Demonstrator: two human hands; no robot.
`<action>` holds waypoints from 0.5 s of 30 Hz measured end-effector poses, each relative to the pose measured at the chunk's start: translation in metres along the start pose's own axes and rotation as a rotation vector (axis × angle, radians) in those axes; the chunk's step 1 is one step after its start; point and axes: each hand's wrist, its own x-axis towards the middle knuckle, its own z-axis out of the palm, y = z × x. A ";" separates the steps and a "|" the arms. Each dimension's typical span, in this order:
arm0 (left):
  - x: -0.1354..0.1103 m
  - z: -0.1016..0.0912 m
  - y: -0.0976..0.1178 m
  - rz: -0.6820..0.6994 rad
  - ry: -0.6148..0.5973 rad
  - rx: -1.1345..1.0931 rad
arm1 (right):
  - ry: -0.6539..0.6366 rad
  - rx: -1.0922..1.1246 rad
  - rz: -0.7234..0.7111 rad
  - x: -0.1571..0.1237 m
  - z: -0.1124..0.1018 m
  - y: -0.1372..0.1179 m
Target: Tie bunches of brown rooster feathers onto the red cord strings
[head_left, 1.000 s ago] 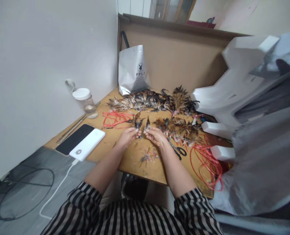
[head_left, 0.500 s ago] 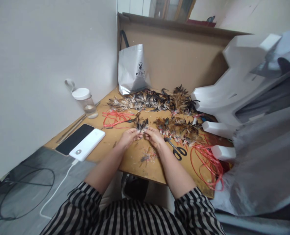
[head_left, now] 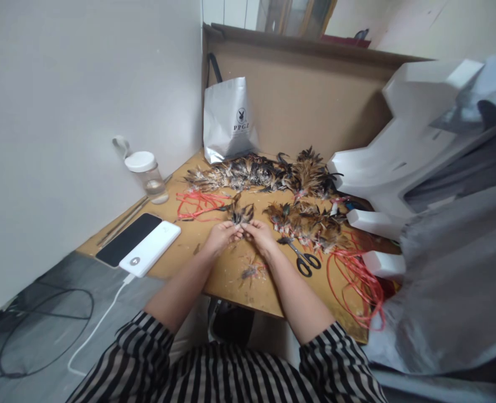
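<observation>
Between my two hands, over the middle of the table, is a small bunch of dark brown feathers (head_left: 241, 214), its tips pointing away from me. My left hand (head_left: 223, 235) pinches the base of the bunch from the left. From the right, my right hand (head_left: 259, 234) closes on the same base, with the fingertips of both hands almost touching. Right of my right hand lies a row of brown feather bunches (head_left: 308, 223) with red ties. Black-handled scissors (head_left: 303, 260) rest just below that row. Feather scraps (head_left: 250, 271) are scattered nearer to me.
A long feather pile (head_left: 248, 172) lies at the back before a silver bag (head_left: 226, 120). Red plastic strings (head_left: 199, 204) lie left, with more red strands (head_left: 357, 282) at right. A bottle (head_left: 147, 176), phone (head_left: 128, 239) and white power bank (head_left: 150, 248) stand left; white foam (head_left: 382, 123) borders the right.
The feathers in my hands fan out slightly wider, and my right hand's fingers have shifted a little to the left at the base. Everything else stays in place.
</observation>
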 end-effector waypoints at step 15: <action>-0.001 0.003 0.002 -0.015 0.023 -0.028 | 0.070 0.006 -0.086 0.000 0.002 0.000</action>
